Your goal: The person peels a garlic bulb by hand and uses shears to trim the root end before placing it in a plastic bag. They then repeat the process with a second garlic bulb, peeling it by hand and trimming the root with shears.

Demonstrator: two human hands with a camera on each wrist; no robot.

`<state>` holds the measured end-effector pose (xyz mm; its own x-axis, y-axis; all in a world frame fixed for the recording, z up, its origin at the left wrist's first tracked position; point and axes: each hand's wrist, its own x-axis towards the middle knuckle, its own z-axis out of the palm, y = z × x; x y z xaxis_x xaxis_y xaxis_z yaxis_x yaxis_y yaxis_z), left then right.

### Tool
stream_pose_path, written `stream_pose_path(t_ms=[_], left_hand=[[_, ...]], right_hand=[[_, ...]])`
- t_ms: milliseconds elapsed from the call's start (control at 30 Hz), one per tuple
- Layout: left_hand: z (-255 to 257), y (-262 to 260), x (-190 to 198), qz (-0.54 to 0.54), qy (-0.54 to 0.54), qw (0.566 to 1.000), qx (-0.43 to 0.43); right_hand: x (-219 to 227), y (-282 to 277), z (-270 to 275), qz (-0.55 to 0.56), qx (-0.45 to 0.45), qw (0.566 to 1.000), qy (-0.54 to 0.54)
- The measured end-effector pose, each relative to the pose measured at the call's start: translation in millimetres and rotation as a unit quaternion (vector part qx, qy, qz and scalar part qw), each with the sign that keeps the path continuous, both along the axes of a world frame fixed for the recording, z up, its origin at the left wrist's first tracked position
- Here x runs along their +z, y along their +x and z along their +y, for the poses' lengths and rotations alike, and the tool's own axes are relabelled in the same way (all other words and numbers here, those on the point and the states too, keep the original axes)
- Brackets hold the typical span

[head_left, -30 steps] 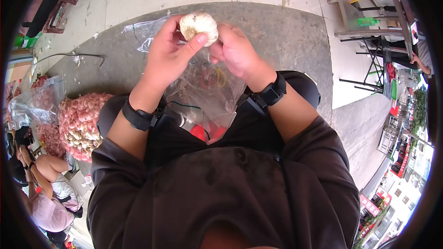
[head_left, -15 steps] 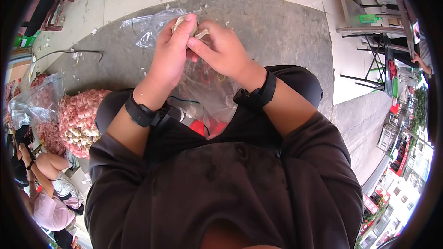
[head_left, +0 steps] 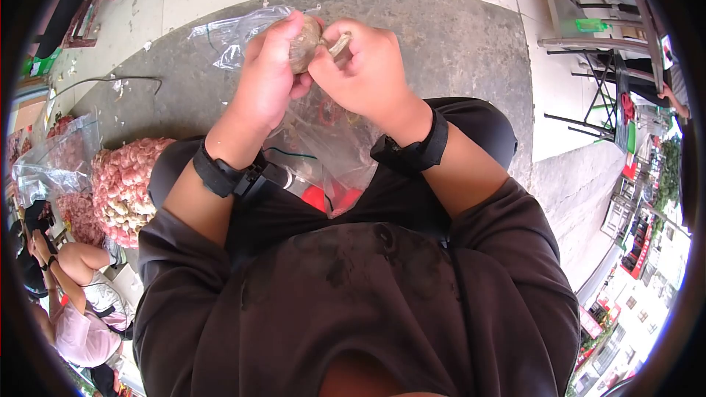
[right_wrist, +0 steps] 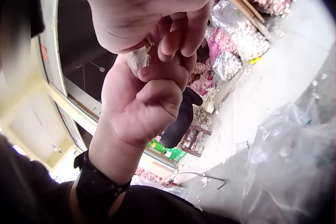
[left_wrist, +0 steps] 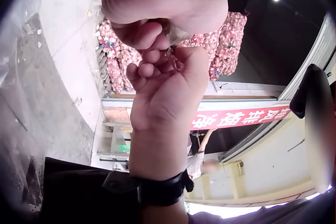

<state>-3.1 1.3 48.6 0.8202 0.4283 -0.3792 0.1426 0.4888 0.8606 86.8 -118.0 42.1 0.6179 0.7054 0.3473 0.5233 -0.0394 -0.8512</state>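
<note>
A garlic bulb [head_left: 303, 50] with brownish-white skin is held up in front of the knees, its neck pointing right. My left hand [head_left: 271, 73] grips it from the left, thumb over the top and fingers underneath. With curled fingers and thumb, my right hand [head_left: 368, 70] pinches the dry stem [head_left: 340, 45], which sticks up past its thumb. Both hands meet closely around the bulb. In the right wrist view, part of the garlic's pale skin shows between the hands, with the rest hidden by fingers.
Below the hands, a clear plastic bag [head_left: 334, 136] hangs between the knees, with red things under it. Another clear bag [head_left: 239, 33] lies on the concrete floor. A full sack of garlic [head_left: 125, 187] stands by the left knee. Another person [head_left: 81, 323] sits at far left.
The pale base of the bulb faced up earlier; it has been turned so its stem points right. My right hand, beside it before, has moved onto the stem and pinches it.
</note>
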Motion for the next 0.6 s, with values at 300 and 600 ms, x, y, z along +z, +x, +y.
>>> stream_pose_path(t_ms=[300,600], left_hand=[[7.8,0.2,-25.1,0.005,0.327,0.937,-0.12],[-1.0,5.0,-28.0,0.006,0.237,0.971,-0.02]], right_hand=[[-0.3,27.3,-6.2,0.044,0.186,0.926,-0.325],[-23.7,14.7,-6.9,0.044,0.116,0.965,-0.233]])
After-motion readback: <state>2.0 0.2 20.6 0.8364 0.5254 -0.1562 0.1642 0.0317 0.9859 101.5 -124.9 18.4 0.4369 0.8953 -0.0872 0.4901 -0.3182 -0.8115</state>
